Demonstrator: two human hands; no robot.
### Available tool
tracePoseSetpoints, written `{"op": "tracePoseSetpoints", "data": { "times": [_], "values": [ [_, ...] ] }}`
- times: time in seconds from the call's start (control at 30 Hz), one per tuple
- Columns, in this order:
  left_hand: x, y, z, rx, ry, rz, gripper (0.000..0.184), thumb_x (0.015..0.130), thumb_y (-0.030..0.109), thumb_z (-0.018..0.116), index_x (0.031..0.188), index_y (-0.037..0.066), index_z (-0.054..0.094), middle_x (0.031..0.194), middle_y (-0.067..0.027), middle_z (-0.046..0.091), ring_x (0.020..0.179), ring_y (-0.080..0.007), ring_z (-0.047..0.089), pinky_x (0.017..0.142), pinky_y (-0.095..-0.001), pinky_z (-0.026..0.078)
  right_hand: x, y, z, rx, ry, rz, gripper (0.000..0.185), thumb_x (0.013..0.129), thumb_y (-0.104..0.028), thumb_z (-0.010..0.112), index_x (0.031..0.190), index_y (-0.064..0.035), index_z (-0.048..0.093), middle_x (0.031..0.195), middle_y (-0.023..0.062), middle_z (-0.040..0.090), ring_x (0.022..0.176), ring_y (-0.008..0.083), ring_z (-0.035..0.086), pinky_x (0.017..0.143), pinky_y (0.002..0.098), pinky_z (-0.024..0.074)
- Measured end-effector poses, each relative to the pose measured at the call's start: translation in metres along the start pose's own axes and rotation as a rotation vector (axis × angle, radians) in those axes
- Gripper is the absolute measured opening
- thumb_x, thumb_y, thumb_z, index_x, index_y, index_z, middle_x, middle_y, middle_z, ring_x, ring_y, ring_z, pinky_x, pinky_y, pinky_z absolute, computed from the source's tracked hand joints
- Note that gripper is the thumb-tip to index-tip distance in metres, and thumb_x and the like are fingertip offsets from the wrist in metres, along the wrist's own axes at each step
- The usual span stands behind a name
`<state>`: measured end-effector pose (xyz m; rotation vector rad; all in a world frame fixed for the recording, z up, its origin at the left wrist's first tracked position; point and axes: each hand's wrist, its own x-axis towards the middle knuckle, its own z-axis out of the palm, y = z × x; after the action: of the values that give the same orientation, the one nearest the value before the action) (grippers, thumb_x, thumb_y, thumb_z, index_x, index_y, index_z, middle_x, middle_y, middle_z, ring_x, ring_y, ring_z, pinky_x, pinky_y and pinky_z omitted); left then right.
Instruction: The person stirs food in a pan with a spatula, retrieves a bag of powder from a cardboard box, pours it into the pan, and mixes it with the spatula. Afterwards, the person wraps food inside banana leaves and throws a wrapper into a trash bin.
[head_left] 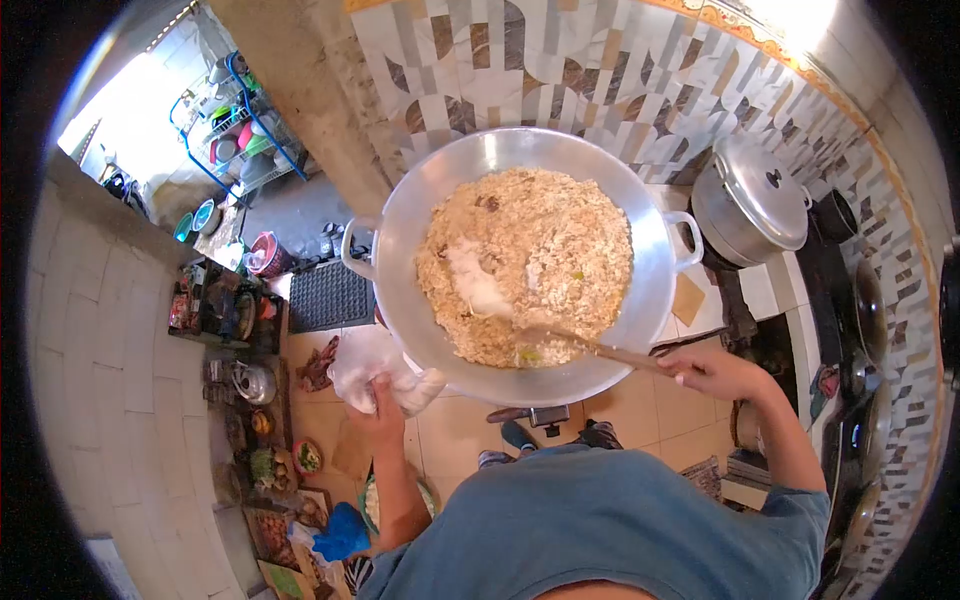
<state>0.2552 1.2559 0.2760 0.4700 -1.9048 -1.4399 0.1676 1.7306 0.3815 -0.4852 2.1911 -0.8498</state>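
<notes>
Head view: right hand grips wooden utensil near its end, likely for reach into food in pan ahead of hands; left hand clutches plastic bag near pan, probably for easy access.

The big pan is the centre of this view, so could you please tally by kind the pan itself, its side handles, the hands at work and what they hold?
Pan: 1
Side handles: 2
Hands (left hand, right hand): 2
Plastic bag: 1
Wooden stirrer: 1
Total: 7
</notes>
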Motion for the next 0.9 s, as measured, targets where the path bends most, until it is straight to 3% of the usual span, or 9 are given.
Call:
{"op": "tracePoseSetpoints", "data": {
  "times": [0.17, 0.23, 0.37, 0.47, 0.57, 0.67, 0.77, 0.87, 0.9],
  "values": [
    [-0.005, 0.005, 0.001, -0.009, 0.159, -0.052, 0.042, 0.082, 0.012, 0.065, 0.114, -0.007, 0.045, 0.104, -0.0162, 0.056, 0.091, -0.0209, 0.056, 0.079, -0.0326, 0.047, 0.088, 0.044, 0.104, 0.058, 0.065, -0.082, 0.036, 0.088, -0.017, 0.053, 0.122, -0.0087, 0.049, 0.107, 0.0117, 0.061, 0.099, 0.0251, 0.058, 0.086, 0.0351, 0.0444],
    [-0.01, -0.001, -0.003, 0.031, 0.143, -0.071, 0.048, 0.082, 0.014, 0.064, 0.119, -0.006, 0.04, 0.109, -0.0159, 0.054, 0.095, -0.0211, 0.054, 0.082, -0.0325, 0.045, 0.137, 0.016, 0.134, 0.112, 0.224, 0.02, 0.035, 0.086, -0.016, 0.053, 0.121, -0.0085, 0.05, 0.107, 0.0125, 0.061, 0.097, 0.0266, 0.059, 0.085, 0.035, 0.0451],
    [-0.015, 0.002, -0.008, 0.021, 0.145, -0.112, 0.059, 0.084, 0.016, 0.063, 0.128, -0.007, 0.031, 0.117, -0.0152, 0.05, 0.104, -0.0217, 0.05, 0.089, -0.0322, 0.042, 0.261, 0.036, 0.183, 0.188, 0.539, -0.115, 0.034, 0.086, -0.02, 0.055, 0.117, -0.0078, 0.052, 0.104, 0.0136, 0.062, 0.097, 0.0274, 0.058, 0.086, 0.0336, 0.0445],
    [-0.016, 0.016, -0.005, 0.013, 0.137, -0.148, 0.057, 0.084, 0.015, 0.063, 0.126, -0.007, 0.031, 0.116, -0.0154, 0.05, 0.103, -0.0214, 0.051, 0.087, -0.0309, 0.043, 0.316, 0.036, 0.174, 0.516, 0.686, -0.268, 0.032, 0.087, -0.022, 0.054, 0.117, -0.0122, 0.051, 0.09, 0.0107, 0.062, 0.074, 0.0227, 0.06, 0.067, 0.0325, 0.0497],
    [-0.019, 0.02, -0.01, 0.141, 0.074, -0.191, 0.054, 0.084, 0.015, 0.062, 0.124, -0.007, 0.034, 0.114, -0.0155, 0.051, 0.1, -0.0211, 0.052, 0.085, -0.03, 0.044, 0.303, 0.022, 0.122, 1.164, 0.314, 0.113, 0.032, 0.088, -0.025, 0.053, 0.118, -0.0157, 0.049, 0.074, 0.0051, 0.054, 0.05, 0.0127, 0.048, 0.042, 0.0255, 0.0413],
    [-0.028, 0.006, -0.014, 0.103, 0.049, -0.139, 0.051, 0.084, 0.015, 0.062, 0.122, -0.007, 0.036, 0.113, -0.0151, 0.051, 0.099, -0.0206, 0.053, 0.084, -0.0298, 0.045, 0.269, 0.027, 0.099, 1.646, 0.114, 0.054, 0.034, 0.089, -0.026, 0.052, 0.121, -0.0158, 0.046, 0.066, 0.0015, 0.045, 0.041, 0.0058, 0.035, 0.033, 0.0195, 0.0274],
    [-0.033, 0.009, -0.007, 0.023, 0.094, -0.066, 0.048, 0.085, 0.014, 0.061, 0.121, -0.007, 0.038, 0.113, -0.0142, 0.052, 0.099, -0.0203, 0.053, 0.085, -0.03, 0.045, 0.209, 0.034, 0.08, 1.695, 0.062, -0.019, 0.035, 0.09, -0.025, 0.051, 0.122, -0.0167, 0.043, 0.065, 0.001, 0.043, 0.041, 0.0055, 0.035, 0.032, 0.0189, 0.0262],
    [-0.033, 0.022, 0.001, -0.013, 0.091, -0.005, 0.03, 0.083, 0.009, 0.061, 0.106, -0.006, 0.049, 0.099, -0.0115, 0.057, 0.09, -0.0185, 0.055, 0.079, -0.0297, 0.045, 0.167, 0.037, 0.061, 1.264, 0.276, 0.095, 0.033, 0.091, -0.025, 0.049, 0.122, -0.016, 0.044, 0.072, 0.0046, 0.051, 0.049, 0.0103, 0.047, 0.041, 0.0223, 0.0392],
    [-0.034, 0.025, 0.002, -0.023, 0.077, 0.016, 0.022, 0.082, 0.007, 0.062, 0.098, -0.006, 0.055, 0.093, -0.0103, 0.06, 0.084, -0.0176, 0.057, 0.075, -0.0295, 0.046, 0.175, 0.047, 0.066, 0.987, 0.451, -0.02, 0.034, 0.091, -0.025, 0.048, 0.123, -0.0146, 0.044, 0.077, 0.0072, 0.053, 0.056, 0.0144, 0.051, 0.049, 0.0252, 0.0423]
  ]
}}
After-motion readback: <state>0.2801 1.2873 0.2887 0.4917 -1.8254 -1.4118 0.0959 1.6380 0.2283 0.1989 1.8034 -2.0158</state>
